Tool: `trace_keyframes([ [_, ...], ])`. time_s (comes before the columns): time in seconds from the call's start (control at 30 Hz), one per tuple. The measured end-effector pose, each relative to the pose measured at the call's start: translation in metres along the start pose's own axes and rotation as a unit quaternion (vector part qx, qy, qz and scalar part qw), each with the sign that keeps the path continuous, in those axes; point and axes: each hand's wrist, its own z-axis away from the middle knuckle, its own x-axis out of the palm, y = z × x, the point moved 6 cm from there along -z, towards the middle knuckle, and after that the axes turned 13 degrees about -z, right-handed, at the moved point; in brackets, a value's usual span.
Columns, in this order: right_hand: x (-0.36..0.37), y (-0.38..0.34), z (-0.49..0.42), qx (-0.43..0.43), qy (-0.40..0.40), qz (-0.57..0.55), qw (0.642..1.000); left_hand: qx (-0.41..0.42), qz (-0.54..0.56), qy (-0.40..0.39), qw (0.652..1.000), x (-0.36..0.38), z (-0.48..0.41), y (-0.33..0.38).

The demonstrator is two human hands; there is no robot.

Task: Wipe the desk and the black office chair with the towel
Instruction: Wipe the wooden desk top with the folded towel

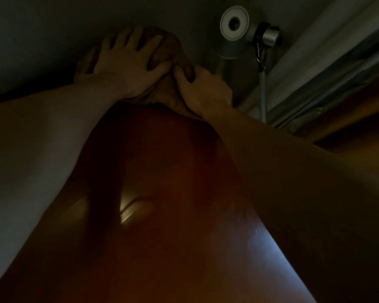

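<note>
The dark reddish table (162,237) fills the near view. At its far edge, twelve o'clock, the brown towel (165,52) lies bunched. The left hand (123,66) presses it with fingers spread, and the right hand (206,88) pinches a fold. At one o'clock stands a metal cylinder (232,33).

- towel (169,51), far centre: was tan-brown, plain.
- desk (162,167): was dark red-brown and glossy, with a pale yellow glint near centre and a bluish sheen near right.
- wall (42,40), far left: was dull grey-green, plain.
- cylinder (230,47), far right: had a silver-grey body and a white ring round a dark hole on its end.
- clip (260,33) beside it: was black, with a silver-grey round part.
- cord (262,88) below the clip: was pale grey-blue.
- fabric (337,53), far right: was light grey with darker grey bands.
</note>
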Motion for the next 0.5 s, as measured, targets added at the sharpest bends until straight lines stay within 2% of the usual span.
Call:
trace_keyframes([
  [0.23, -0.027, 0.043, 0.063, 0.025, 0.030, 0.013, 0.999, 0.062, -0.020, -0.002, 0.998, -0.008, 0.030, 0.052],
  [0.5, -0.073, 0.134, 0.171, 0.106, 0.043, 0.064, 0.991, 0.175, -0.002, -0.029, 0.984, -0.018, 0.095, 0.174],
])
